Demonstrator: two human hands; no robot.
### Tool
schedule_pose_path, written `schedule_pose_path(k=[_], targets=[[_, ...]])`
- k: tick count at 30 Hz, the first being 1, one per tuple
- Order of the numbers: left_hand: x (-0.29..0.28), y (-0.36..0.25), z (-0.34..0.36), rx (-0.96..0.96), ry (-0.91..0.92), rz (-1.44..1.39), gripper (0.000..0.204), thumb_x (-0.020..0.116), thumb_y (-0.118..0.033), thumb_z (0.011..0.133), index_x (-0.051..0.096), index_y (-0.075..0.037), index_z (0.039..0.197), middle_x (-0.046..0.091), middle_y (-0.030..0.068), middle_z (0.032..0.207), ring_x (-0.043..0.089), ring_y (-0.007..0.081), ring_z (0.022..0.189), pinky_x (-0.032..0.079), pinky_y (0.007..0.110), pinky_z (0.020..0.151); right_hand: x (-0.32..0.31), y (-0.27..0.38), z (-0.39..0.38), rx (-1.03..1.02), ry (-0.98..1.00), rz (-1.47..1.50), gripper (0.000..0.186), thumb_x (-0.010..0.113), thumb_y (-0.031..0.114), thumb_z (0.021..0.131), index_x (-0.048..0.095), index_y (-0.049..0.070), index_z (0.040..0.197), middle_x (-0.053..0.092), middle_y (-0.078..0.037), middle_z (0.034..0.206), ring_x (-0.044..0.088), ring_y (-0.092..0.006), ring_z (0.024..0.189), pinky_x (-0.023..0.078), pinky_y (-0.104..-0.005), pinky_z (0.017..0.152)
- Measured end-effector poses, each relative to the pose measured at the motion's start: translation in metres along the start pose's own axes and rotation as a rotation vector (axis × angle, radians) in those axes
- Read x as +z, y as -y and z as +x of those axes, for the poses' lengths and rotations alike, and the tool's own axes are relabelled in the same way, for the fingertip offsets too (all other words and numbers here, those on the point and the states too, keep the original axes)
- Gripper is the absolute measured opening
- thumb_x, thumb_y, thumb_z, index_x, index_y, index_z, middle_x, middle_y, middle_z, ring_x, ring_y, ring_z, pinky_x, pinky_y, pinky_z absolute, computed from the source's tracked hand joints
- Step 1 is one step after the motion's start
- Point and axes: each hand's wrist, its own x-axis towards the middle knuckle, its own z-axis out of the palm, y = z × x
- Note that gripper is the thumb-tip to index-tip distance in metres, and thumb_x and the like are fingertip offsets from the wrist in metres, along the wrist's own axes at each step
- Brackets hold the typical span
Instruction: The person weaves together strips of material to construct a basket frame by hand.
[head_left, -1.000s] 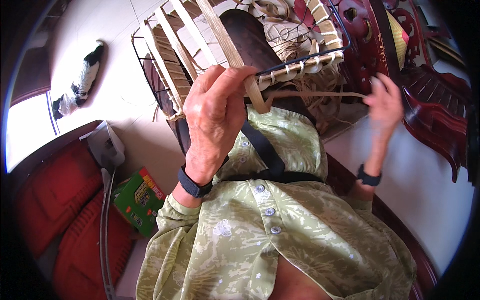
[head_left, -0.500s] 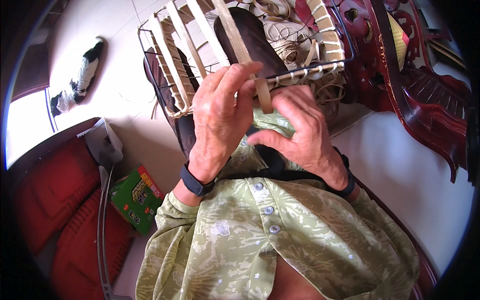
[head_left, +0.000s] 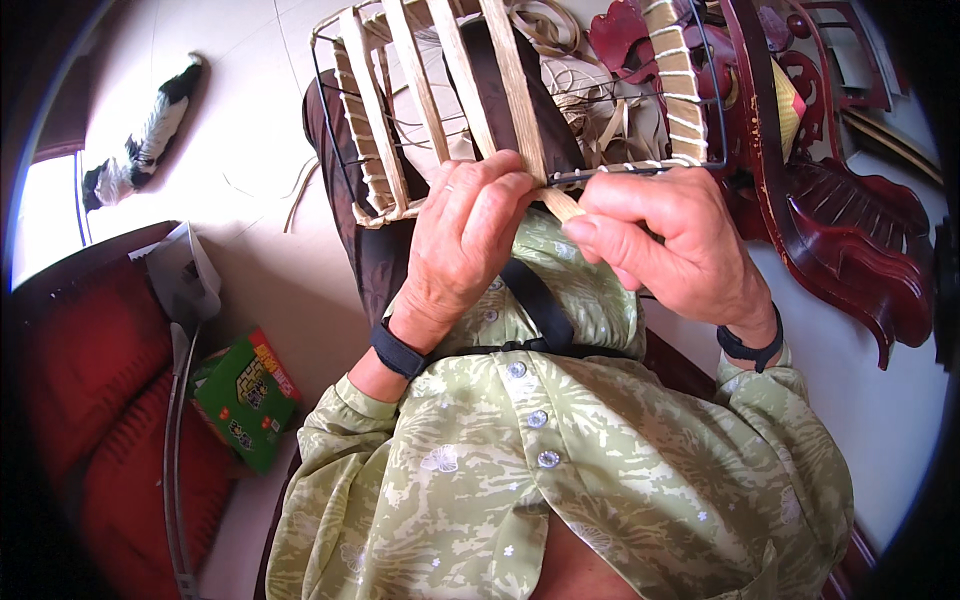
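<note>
Right hand point(head_left: 672, 245) shifted rightward, strip point(head_left: 518, 95) pinched between both hands, left hand point(head_left: 470, 240)

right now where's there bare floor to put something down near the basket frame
Pale tiled floor lies bare left of the wire basket frame, between it and the black-and-white cloth, apart from a few loose strips. Lower left is taken by the green box and red cushions. Right of the frame is crowded: strip bundles, carved red chair.

Basket frame point(head_left: 520, 100) on lap, box point(head_left: 245, 395) left.
</note>
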Motion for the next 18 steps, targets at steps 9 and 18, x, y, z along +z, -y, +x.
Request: schedule_pose_path(k=[9,18], targets=[[-0.001,0.004,-0.002,-0.008,0.064,-0.089,0.024,0.07,0.001,0.074,0.061,0.002,0.096,0.061,0.0133,0.104,0.063,0.0289,0.09,0.053,0.038,0.075,-0.003,0.011,0.0,0.06,0.101,0.074,0.02,0.067,0.013,0.093,0.056,0.0,0.082,0.047,-0.014,0.059,0.049,-0.0251,0.052,0.04,-0.0374,0.052],[0.005,-0.005,-0.004,-0.05,-0.04,-0.008,0.029,0.072,0.008,0.075,0.063,0.0,0.102,0.061,0.0131,0.1,0.061,0.0322,0.091,0.052,0.04,0.079,-0.002,-0.011,0.07,0.1,0.037,-0.067,0.028,0.056,0.018,0.099,0.061,-0.001,0.078,0.057,0.0,0.06,0.054,-0.0051,0.058,0.042,-0.024,0.053]])
